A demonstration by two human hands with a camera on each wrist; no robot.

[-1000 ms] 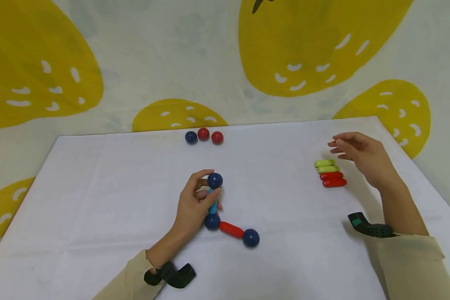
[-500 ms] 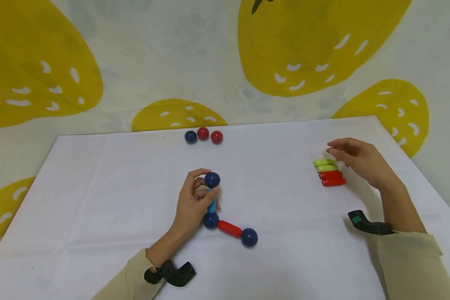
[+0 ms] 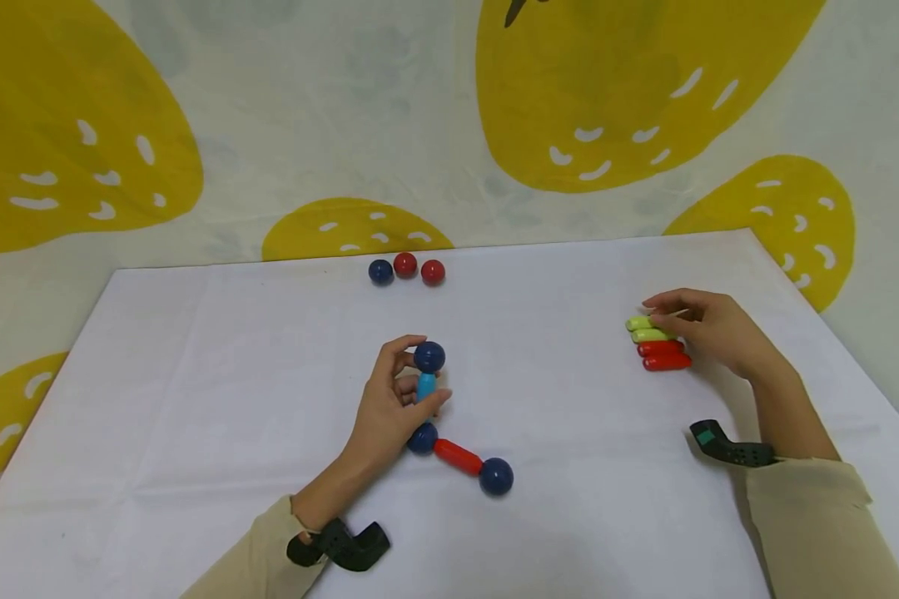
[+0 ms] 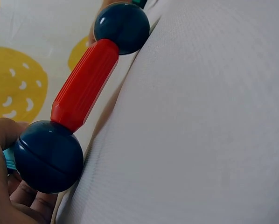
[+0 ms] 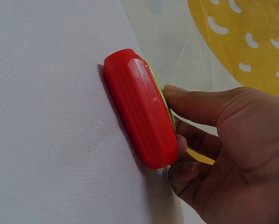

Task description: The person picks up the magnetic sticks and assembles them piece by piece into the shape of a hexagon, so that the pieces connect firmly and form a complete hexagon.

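Observation:
My left hand (image 3: pixel 389 399) holds a joined toy piece by its light blue stick (image 3: pixel 426 385). The index fingertip lies against the dark blue ball (image 3: pixel 429 357) at its upper end. Another dark blue ball (image 3: pixel 423 438) joins that stick to a red stick (image 3: pixel 457 457), which ends in a third dark blue ball (image 3: pixel 496 477). At the right, my right hand (image 3: pixel 719 329) reaches over two light green sticks (image 3: pixel 652 335). In the right wrist view its thumb touches a green stick (image 5: pixel 168 105), mostly hidden behind a red stick (image 5: pixel 140 109).
Two loose red sticks (image 3: pixel 665 363) lie beside the green ones on the white tabletop (image 3: pixel 217 399). Near the back edge sit a dark blue ball (image 3: pixel 380 272) and two red balls (image 3: pixel 433 272). A cloth with yellow shapes (image 3: pixel 644 91) hangs behind.
My right hand has come down and toward the left onto the green sticks. The left thumb has slid lower along the light blue stick. The loose balls and sticks stay put.

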